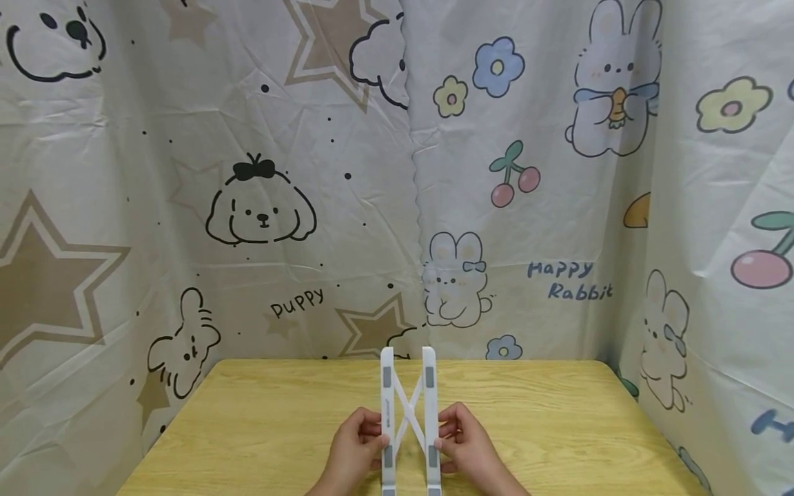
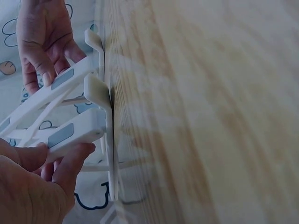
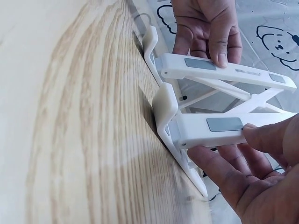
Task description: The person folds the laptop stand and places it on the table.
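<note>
A white folding laptop stand (image 1: 387,396) with grey pads and crossed X-shaped bars stands on the table in the head view, its two long arms spread apart. My left hand (image 1: 353,448) grips the left arm, thumb on the upper face and fingers at its outer side. On the other side, my right hand (image 1: 470,448) holds the right arm in the same way. The right wrist view shows the stand's hooked front lips (image 3: 165,102) against the wooden surface. In the left wrist view, the thumb of the near hand (image 2: 32,186) lies beside a grey pad.
The wooden table (image 1: 267,413) spreads to both sides of the stand. Behind it hangs a pale curtain (image 1: 347,207) printed with puppies, rabbits, stars and flowers, which also encloses the left and right sides.
</note>
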The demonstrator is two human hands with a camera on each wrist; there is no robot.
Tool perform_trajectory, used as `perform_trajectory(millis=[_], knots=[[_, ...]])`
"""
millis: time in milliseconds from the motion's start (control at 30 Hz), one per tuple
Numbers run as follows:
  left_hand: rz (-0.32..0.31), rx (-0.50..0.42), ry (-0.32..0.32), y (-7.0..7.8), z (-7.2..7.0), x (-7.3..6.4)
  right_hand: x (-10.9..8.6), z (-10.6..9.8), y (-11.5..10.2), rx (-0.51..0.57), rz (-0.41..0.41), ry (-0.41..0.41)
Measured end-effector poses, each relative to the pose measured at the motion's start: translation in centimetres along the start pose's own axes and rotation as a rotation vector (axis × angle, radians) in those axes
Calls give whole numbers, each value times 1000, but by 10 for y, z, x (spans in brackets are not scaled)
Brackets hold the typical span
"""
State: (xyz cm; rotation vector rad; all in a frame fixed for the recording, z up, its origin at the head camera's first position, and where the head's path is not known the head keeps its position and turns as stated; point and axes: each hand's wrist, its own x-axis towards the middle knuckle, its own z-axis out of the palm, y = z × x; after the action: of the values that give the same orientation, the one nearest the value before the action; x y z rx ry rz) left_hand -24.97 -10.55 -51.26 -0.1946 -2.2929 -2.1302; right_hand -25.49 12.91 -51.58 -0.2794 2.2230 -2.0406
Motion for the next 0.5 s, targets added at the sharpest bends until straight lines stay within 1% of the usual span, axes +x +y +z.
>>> perform_trajectory(millis=[200,333,433,500], knots=[[9,11,6,-3,4,3,1,4,-2,0,3,-2],[1,19,5,-2,7,5,2,7,-3,0,7,-7],[-4,26,9,-2,11,7,3,11,-4,9,-2,-7],[4,30,11,-3,13,8,4,13,-3,18,-13,-6]])
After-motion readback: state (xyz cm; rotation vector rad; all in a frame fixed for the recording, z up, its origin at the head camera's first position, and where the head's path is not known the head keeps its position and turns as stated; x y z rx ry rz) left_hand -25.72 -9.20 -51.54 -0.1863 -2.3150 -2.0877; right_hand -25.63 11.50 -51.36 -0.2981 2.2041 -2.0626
